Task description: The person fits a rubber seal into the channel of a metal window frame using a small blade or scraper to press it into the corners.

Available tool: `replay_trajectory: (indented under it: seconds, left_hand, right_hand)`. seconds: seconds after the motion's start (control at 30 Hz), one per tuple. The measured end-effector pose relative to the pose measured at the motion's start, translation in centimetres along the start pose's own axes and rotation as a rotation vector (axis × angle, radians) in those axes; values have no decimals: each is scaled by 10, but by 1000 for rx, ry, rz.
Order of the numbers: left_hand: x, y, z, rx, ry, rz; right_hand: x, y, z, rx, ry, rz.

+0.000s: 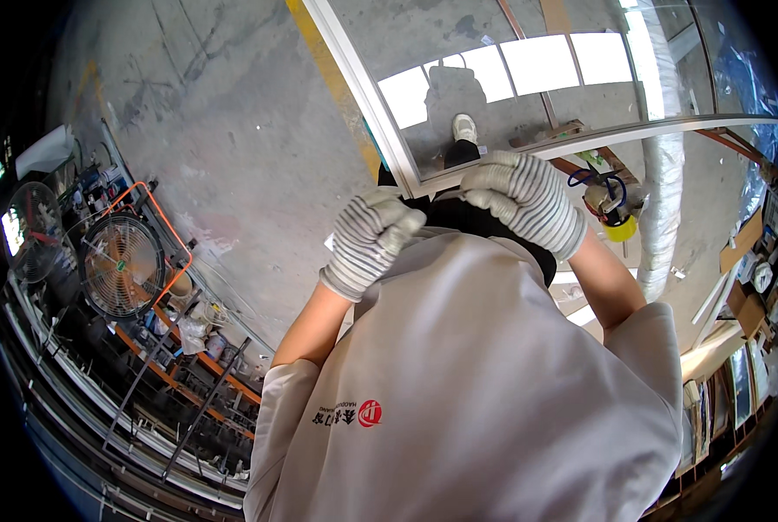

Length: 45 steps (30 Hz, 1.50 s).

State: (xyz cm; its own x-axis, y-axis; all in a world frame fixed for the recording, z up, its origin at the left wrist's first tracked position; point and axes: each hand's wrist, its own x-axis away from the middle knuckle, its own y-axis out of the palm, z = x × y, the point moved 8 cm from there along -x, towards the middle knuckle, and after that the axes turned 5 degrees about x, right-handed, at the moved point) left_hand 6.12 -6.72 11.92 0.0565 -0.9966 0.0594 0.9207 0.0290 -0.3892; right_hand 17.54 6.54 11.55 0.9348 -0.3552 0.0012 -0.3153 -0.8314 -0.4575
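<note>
Fingers curled, holds impossible to tell, the right hand (525, 202) overlaps the rightward-running near edge of the window frame (360, 87), the left hand (370, 242) beside its near-left corner.

Workshop, yellow-lined concrete floor (223, 122), large caged fan (123, 264), cluttered metal racking (176, 383)

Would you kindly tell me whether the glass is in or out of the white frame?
In: the glass sits within the white frame, as bright reflections across it show.
</note>
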Motion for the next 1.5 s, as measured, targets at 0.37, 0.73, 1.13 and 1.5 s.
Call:
replay_trajectory:
  seconds: [0.37, 0.73, 1.13, 1.5]
  left_hand:
    - [22, 11, -85, 199, -856, 134]
    - [22, 23, -102, 201, -787, 164]
    - [20, 26, -100, 355, -839, 221]
    - [36, 38, -121, 652, -967, 271]
  right_hand:
    - [-43, 46, 17, 669, -36, -374]
    - [-47, 33, 14, 571, -243, -321]
    - [-33, 33, 7, 532, -406, -298]
    - [-33, 41, 8, 478, -364, -315]
